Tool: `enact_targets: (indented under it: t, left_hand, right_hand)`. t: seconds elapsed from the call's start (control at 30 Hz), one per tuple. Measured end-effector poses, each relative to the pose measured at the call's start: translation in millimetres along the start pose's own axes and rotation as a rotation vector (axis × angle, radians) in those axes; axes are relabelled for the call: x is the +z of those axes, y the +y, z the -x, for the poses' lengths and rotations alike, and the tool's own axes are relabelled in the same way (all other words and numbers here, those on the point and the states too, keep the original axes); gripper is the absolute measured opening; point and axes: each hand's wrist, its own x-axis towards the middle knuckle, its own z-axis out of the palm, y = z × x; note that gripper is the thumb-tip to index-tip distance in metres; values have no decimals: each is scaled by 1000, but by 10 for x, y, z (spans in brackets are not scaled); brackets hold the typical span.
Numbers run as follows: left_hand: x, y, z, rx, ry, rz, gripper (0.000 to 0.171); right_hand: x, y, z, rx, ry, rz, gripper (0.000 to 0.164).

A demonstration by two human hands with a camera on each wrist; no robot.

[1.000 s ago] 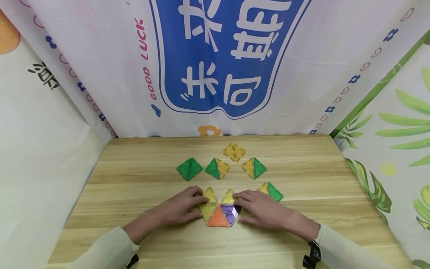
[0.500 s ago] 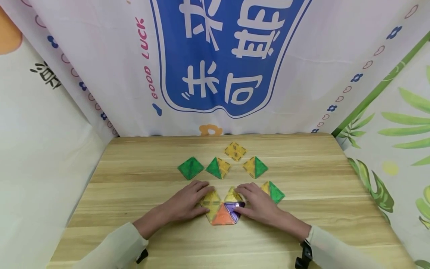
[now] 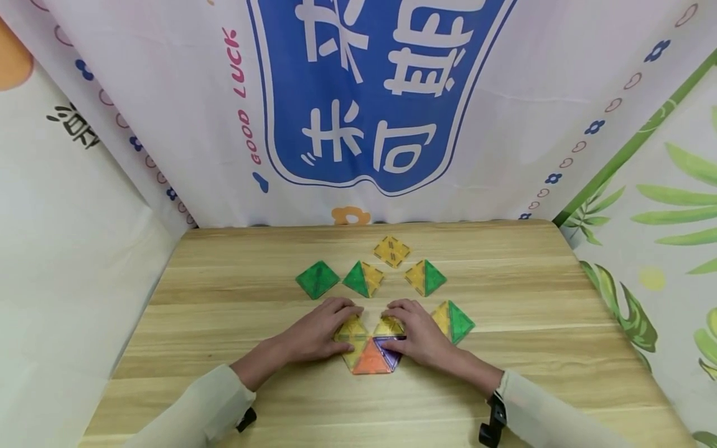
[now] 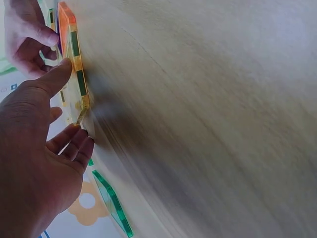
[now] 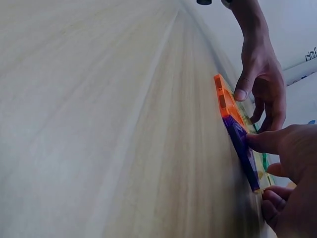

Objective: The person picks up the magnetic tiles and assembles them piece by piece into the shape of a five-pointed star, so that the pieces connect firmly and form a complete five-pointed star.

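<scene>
Triangular translucent magnetic tiles lie joined in a partial hexagon on the table. An orange tile is at the near side, with a purple tile to its right and a yellow tile to its left. Further yellow tiles form two points at the far side, with a V-shaped gap between them. My left hand grips the yellow left part, thumb on top and fingers at the outer edge. With its thumb on the purple tile, my right hand holds the right part, fingertips round the far yellow tile.
Behind the hands lie a green diamond, a yellow diamond and two green-and-yellow diamonds, left and right. Another green-and-yellow pair sits close beside my right hand. A printed curtain hangs at the table's back edge.
Both hands have moved inward and over the tiles, thumbs now on top and fingers reaching round the far points. The joined tiles have shifted slightly right.
</scene>
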Motion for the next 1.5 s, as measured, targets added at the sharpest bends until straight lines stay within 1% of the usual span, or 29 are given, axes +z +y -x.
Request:
enact_targets:
  t: [0.23,0.37,0.53,0.73,0.8,0.9,1.03,1.17,1.33,1.5]
  left_hand:
    - [11,-7,-20,4,42,120,67]
    - [11,-4,-28,-13,50,197,61]
    - [0,-34,-47,-42,40,277,48]
    - [6,-132,-76,-42,9,390,30]
    - [8,-158,-77,-37,3,428,26]
    - [1,-177,-65,-55,-6,494,24]
    - [-30,-171,-48,-101,-20,589,25]
    - [-71,-145,-49,-138,-29,640,29]
    - [-99,-146,-49,-140,-37,694,36]
    - [-94,-168,-43,-154,-67,775,41]
  right_hand:
    - [33,22,5,-25,67,-81,51]
    - [54,41,3,-28,88,-130,52]
    - [67,67,10,-8,76,-173,44]
    - [42,83,2,-17,48,-216,35]
    - [34,88,-5,-26,39,-230,33]
    - [23,95,-12,-40,24,-261,33]
    - [-2,106,-20,-46,-1,-316,34]
    - [-41,121,-28,-33,-28,-382,38]
    - [-55,174,-40,-1,-63,-472,44]
    - [-63,234,-61,14,-129,-598,48]
